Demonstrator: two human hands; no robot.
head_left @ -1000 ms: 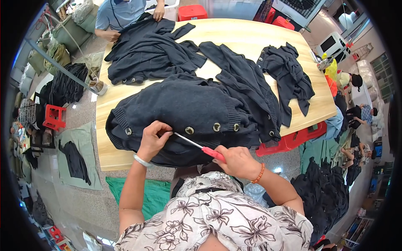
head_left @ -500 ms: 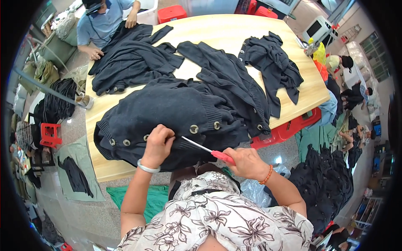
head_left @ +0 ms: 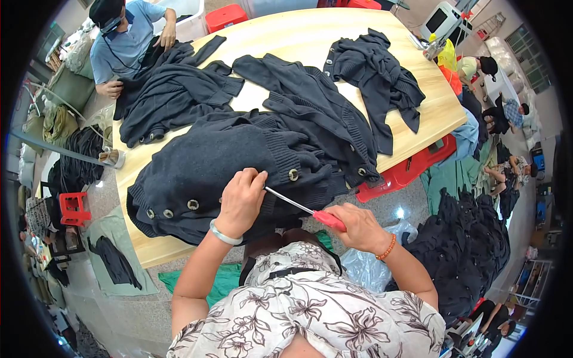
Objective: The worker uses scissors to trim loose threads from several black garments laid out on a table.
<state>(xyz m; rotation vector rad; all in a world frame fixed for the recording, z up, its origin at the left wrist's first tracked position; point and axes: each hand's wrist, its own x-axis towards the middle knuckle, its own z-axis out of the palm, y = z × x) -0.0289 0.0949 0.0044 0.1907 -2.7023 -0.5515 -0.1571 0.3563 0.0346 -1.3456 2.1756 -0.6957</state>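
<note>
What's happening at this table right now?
The person's right hand grips a red-handled tool with a thin metal shaft, its tip by the fingertips of the left hand at the front of a dark knit cardigan with buttons; whether those fingers pinch anything is unclear. The cardigan lies on a wooden table with more dark knit garments. Across it, a co-worker has hands at another dark garment.

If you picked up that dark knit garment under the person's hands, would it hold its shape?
Probably not: the dark knit garment looks floppy, as its fabric bunches in soft folds. The ribbed band may stretch. It seems unlikely to slip from a grip, since its surface looks matte and textured.
</note>
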